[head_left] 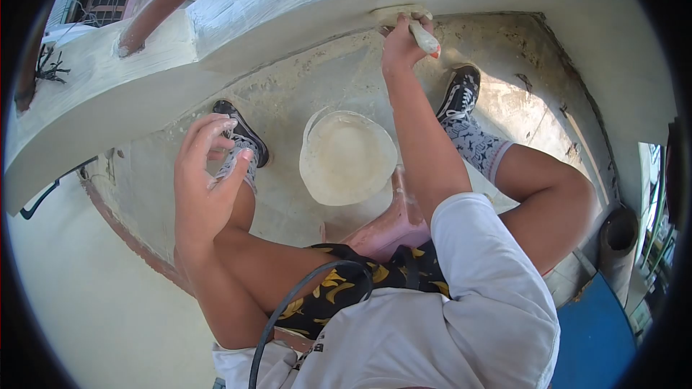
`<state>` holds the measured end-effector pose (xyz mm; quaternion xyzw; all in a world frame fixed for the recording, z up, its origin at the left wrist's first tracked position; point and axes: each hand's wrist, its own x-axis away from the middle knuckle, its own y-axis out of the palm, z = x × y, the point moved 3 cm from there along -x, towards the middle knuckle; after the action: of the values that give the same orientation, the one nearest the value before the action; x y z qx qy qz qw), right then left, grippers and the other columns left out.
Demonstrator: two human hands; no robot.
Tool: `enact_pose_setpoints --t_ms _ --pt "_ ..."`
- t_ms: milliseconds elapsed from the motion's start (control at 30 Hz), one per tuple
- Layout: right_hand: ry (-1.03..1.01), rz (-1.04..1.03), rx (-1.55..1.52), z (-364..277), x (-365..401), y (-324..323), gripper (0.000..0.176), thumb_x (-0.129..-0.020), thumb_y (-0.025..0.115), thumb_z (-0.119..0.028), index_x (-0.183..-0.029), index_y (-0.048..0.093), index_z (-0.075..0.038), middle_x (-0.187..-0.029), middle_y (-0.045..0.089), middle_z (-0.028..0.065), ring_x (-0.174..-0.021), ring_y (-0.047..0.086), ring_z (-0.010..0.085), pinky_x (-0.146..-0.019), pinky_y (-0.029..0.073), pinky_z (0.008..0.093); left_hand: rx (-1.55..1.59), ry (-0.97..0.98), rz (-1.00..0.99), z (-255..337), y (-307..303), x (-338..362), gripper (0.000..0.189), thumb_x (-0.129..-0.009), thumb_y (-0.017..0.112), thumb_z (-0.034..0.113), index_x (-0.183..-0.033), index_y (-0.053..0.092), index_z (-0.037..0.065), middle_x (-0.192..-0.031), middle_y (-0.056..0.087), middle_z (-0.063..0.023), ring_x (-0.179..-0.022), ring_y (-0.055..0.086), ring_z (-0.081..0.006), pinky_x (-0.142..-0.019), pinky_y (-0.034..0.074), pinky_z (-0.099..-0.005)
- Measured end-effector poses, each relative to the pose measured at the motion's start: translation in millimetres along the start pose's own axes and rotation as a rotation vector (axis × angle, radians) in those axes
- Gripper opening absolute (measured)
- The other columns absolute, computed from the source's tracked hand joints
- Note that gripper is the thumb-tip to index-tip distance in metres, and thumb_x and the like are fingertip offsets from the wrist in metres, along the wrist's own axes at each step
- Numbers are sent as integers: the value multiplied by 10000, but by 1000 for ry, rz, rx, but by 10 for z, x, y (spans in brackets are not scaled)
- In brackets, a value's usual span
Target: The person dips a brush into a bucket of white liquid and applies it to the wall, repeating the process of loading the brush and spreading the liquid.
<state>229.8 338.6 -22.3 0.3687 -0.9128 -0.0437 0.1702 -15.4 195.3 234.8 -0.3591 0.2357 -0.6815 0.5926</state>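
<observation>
One long, curved, cream-white wall (144, 112) bounds the stained grey concrete floor (281, 202). Smaller than these, a pink, smooth-sided seat (389, 227) shows beneath the person, mostly hidden by the patterned black shorts (335, 284); its full shape cannot be told. Ahead of it, between two black-and-white shoes (461, 94), a round, whitish bucket (305, 166) stands upright on the floor, probably placed there to be within reach of either hand. Its pale contents could be liquid or paste; their depth is hard to judge.

Of the two hands, the left hand (205, 180) is raised and spread, fingers loosely curved, holding nothing visible, perhaps for balance. The right hand (405, 43) reaches down to the foot of the wall, pinching a slim, pale-handled tool (424, 37) with an orange-red end. Its working end lies against the wall's lower edge; the low grip seems meant to keep it flat there. The fingers partly cover the tool, and whether it ends in bristles or a blade is unclear.
</observation>
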Motion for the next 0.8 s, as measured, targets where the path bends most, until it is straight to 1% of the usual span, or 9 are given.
enact_pose_setpoints --t_ms 100,200,267,367,433,567,633,667,800 --pt "-135 -104 -129 -765 337 -56 257 -915 545 -65 -1133 419 -14 -1030 547 150 -808 615 213 -592 584 329 20 9 37 33 -16 -25 326 -823 645 18 -1143 588 -3 -1210 566 -93 -909 594 -161 -800 477 -301" --pt "-128 -147 -276 -1030 494 -217 287 -922 540 -73 -1156 385 -18 -1053 525 154 -852 606 222 -615 595 344 44 33 49 53 -20 -45 319 -831 650 30 -1143 590 2 -1202 568 -89 -888 599 -154 -795 477 -296" --pt "-88 -122 -223 -853 432 -293 297 -923 535 -72 -1165 370 -20 -1066 519 159 -874 601 227 -631 600 351 84 -13 63 1 19 -32 316 -803 696 81 -1101 607 25 -1134 587 -73 -846 589 -177 -761 469 -312" --pt "-18 -88 -157 -337 235 -316 288 -918 529 -70 -1156 377 -15 -1092 508 165 -914 592 232 -664 604 364 86 -33 57 -82 38 -18 309 -807 700 97 -1093 607 23 -1124 581 -74 -837 584 -175 -756 474 -313" --pt "-32 -80 60 -21 38 -232 264 -910 531 -74 -1135 404 -14 -1083 506 153 -903 588 226 -660 601 372 70 -29 57 -128 66 -5 306 -809 700 101 -1090 606 22 -1124 581 -77 -835 585 -178 -753 475 -314" --pt "-4 -44 80 -330 66 11 249 -904 539 -80 -1113 425 -7 -1067 511 143 -858 589 217 -631 601 371 52 -59 45 -135 62 15 304 -813 701 112 -1086 604 18 -1119 584 -84 -829 586 -186 -747 473 -314" --pt "-91 -120 -233 -747 286 -53 250 -903 538 -67 -1113 419 -1 -1039 523 152 -801 590 213 -625 607 364 51 -44 49 -125 42 9 308 -810 703 115 -1085 604 19 -1119 584 -85 -826 585 -187 -743 474 -314" --pt "-99 -138 -247 -837 393 -156 254 -902 536 -53 -1115 411 1 -1053 513 158 -800 591 217 -636 614 359 46 -11 63 -111 19 15 311 -808 705 119 -1085 604 20 -1119 584 -85 -823 585 -187 -738 474 -313" --pt "8 -57 -153 -273 461 -477 247 -907 538 -59 -1113 413 -4 -1107 490 163 -891 593 232 -632 615 351 37 2 66 -64 45 -2 315 -804 708 122 -1085 604 22 -1123 581 -86 -816 582 -187 -727 478 -311"
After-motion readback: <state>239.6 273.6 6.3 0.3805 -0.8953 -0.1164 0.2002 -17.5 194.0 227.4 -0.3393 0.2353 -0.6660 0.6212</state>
